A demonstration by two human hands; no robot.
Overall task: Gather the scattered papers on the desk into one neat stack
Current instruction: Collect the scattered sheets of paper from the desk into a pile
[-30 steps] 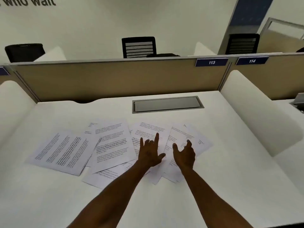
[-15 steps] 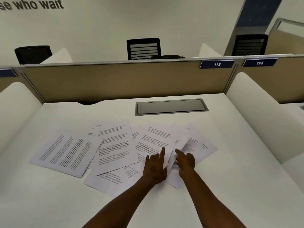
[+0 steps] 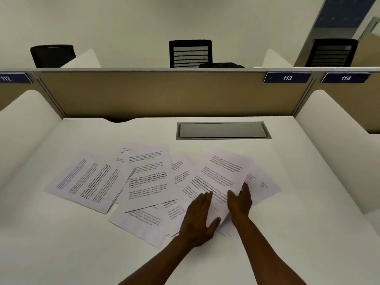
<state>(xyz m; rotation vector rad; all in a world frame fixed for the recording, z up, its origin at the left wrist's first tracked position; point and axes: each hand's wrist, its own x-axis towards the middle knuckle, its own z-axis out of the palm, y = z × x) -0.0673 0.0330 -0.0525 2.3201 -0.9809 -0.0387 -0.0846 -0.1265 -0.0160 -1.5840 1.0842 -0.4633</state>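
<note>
Several printed white sheets lie fanned and overlapping on the white desk [image 3: 287, 233]. The far-left sheet [image 3: 86, 182] lies askew, and a middle sheet [image 3: 150, 177] overlaps it. On the right, a sheet [image 3: 222, 177] is raised off the pile, its near edge curling between my hands. My left hand [image 3: 198, 220] lies flat on its left near edge, thumb under the corner. My right hand [image 3: 239, 201] grips its right near edge. Another sheet [image 3: 265, 186] shows beneath at the right.
A grey cable hatch [image 3: 223, 130] is set into the desk behind the papers. A tan partition [image 3: 164, 93] closes the back, with white curved dividers [image 3: 337, 145] on both sides. Black chairs [image 3: 190, 53] stand beyond the partition.
Both hands drew back toward me and closed in on one right-hand sheet. That sheet has lifted off the pile and shifted over the others.
</note>
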